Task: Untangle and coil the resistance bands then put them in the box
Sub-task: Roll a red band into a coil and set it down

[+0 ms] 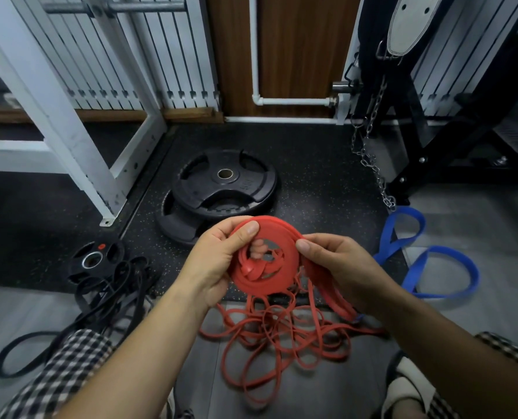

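Observation:
A red resistance band coil (281,237) is held up in front of me. My left hand (218,261) grips its left side, thumb on the top rim and fingers through the centre hole. My right hand (339,267) pinches the coil's right edge, where the band's loose length runs down. Beneath the hands, a tangle of thin red bands (278,340) lies on the floor. A blue band (427,261) lies in a figure-eight at the right. Black bands (100,300) sprawl at the left. No box is in view.
Two stacked black weight plates (221,189) lie on the rubber mat ahead, a small plate (93,258) at the left. A white rack leg (79,152) stands left, a chain (369,158) and black machine frame right. My checked trouser knees frame the bottom.

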Motion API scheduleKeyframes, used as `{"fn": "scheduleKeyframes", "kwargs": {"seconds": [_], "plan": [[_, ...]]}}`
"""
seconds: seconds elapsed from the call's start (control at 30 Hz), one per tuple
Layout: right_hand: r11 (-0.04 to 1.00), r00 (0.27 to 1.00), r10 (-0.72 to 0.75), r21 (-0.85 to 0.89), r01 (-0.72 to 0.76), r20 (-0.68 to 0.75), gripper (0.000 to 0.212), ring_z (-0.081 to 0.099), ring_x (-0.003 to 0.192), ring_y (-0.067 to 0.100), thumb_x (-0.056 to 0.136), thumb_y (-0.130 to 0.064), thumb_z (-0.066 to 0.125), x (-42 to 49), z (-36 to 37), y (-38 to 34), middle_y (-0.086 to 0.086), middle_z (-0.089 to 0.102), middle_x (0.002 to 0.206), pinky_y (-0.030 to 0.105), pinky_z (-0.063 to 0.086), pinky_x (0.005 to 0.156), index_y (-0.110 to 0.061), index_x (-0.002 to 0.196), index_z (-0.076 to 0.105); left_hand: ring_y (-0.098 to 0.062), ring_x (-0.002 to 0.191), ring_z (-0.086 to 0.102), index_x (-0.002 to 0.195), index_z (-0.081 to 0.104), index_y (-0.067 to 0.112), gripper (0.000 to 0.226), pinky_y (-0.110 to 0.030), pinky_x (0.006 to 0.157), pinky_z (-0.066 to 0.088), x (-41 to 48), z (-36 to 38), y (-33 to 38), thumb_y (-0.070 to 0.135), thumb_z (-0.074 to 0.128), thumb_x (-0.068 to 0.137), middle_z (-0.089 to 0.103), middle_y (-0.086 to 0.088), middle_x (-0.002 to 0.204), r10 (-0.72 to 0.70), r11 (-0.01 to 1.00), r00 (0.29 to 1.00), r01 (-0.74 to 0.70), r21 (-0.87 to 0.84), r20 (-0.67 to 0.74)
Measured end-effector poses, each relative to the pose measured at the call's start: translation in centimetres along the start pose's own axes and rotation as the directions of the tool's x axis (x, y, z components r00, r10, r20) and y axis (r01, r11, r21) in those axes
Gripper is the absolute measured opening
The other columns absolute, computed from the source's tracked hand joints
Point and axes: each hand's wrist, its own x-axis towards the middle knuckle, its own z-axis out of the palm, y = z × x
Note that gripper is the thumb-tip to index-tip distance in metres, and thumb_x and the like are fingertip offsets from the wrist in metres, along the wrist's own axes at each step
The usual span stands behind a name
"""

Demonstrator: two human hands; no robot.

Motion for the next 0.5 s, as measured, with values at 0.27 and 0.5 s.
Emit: {"fn": "scheduleKeyframes", "kwargs": {"seconds": [0.27, 0.5], "plan": [[0.999, 0.999, 0.014, -0.03, -0.016, -0.049, 0.014, 0.062, 0.072, 0.018, 0.087, -0.017, 0.057, 0.2, 1.1, 1.3, 0.013, 0.067, 0.085, 0.03, 0.055, 0.069, -0.009, 0.092, 0.067, -0.007, 0.049, 0.059, 0.09, 0.062, 0.008, 0.008, -0.019, 0.047, 0.051, 0.1, 1.3, -1.7, 0.01, 0.054, 0.088, 0.062, -0.001, 0.056, -0.039, 0.967, 0.982, -0.01, -0.253, -0.187], [0.99, 0.999, 0.011, -0.141, -0.016, -0.037, 0.016, 0.063, 0.071, 0.025, 0.09, -0.014, 0.054, 0.2, -0.1, 0.1, 0.017, 0.068, 0.083, 0.034, 0.056, 0.067, -0.004, 0.092, 0.067, -0.011, 0.061, 0.064, 0.092, 0.061, 0.011, 0.019, -0.023, 0.055, 0.055, 0.0, 1.0, -1.7, 0.024, 0.06, 0.078, 0.065, -0.002, 0.066, -0.095, 0.982, 0.993, 0.082, -0.171, -0.07]]}}
